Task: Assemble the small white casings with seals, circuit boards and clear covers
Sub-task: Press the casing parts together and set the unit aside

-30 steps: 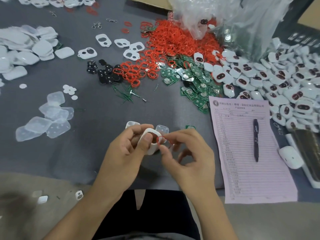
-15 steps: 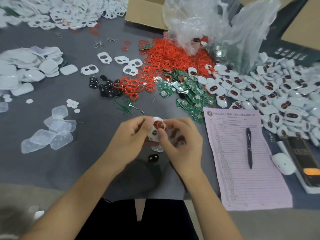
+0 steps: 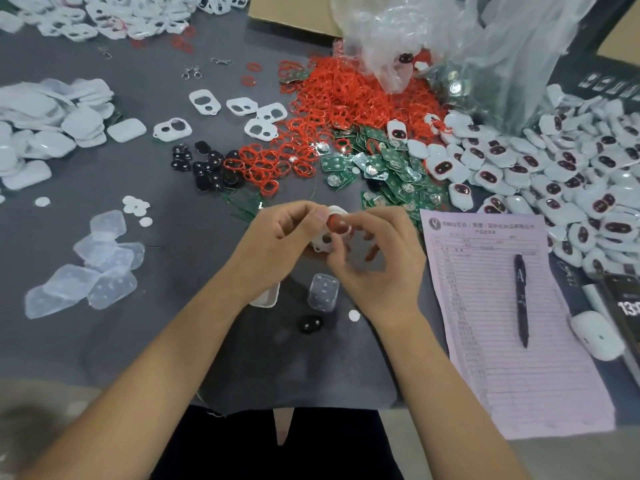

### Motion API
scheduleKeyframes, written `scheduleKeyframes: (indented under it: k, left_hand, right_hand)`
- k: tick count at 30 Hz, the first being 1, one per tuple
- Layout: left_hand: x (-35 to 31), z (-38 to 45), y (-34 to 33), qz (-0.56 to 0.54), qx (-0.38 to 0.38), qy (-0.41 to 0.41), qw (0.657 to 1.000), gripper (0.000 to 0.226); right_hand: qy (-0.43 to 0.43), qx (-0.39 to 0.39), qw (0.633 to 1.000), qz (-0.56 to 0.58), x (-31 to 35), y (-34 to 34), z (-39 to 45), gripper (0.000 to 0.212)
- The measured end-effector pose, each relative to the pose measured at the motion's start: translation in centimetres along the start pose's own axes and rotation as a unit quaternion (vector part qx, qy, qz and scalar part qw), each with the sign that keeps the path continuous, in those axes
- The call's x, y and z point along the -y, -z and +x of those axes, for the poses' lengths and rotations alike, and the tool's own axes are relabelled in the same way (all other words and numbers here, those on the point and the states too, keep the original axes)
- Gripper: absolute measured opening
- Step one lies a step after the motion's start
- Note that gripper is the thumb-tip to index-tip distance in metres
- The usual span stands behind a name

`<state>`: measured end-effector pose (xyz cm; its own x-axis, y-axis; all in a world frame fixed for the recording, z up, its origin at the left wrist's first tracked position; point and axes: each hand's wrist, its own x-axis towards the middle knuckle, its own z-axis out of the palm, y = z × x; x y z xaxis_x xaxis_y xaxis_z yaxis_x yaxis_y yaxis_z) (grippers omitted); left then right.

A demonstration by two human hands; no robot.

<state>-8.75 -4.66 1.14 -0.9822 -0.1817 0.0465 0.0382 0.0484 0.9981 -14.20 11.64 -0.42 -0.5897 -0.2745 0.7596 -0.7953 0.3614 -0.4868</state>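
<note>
Our left hand (image 3: 277, 237) pinches the white casing (image 3: 327, 237) between both hands, above the table (image 3: 194, 341). Our right hand (image 3: 377, 258) pinches the red seal (image 3: 335, 224), which now sits further into the casing's hole than a moment ago. We think it's nearly seated.

A dark grey cloth (image 3: 104, 341) covers the worktable, its near edge hanging over a pale floor (image 3: 45, 410); a cardboard box (image 3: 294, 19) sits at the far side
</note>
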Motion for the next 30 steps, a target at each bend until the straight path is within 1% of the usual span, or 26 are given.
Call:
scheduleKeyframes:
  k: [6,14,19,30]
  left_hand:
    - [0.14,-0.19,-0.19,-0.028,-0.016,-0.002,0.999,0.030]
    - [0.36,-0.44,-0.32,-0.046,0.004,-0.002,0.999,0.031]
    - [0.50,-0.44,-0.31,-0.039,0.002,-0.005,0.999,0.029]
    - [0.37,-0.50,-0.26,-0.006,-0.007,0.004,1.000,0.029]
  right_hand:
    - [-0.015,0.005,1.000,-0.002,0.51,-0.04,-0.17,0.014]
    - [-0.021,0.009,1.000,-0.011,0.77,0.33,-0.34,0.015]
    - [-0.031,0.022,0.999,-0.018,0.89,0.20,-0.33,0.015]
    - [-0.033,0.022,0.999,-0.013,0.74,0.07,-0.51,0.015]
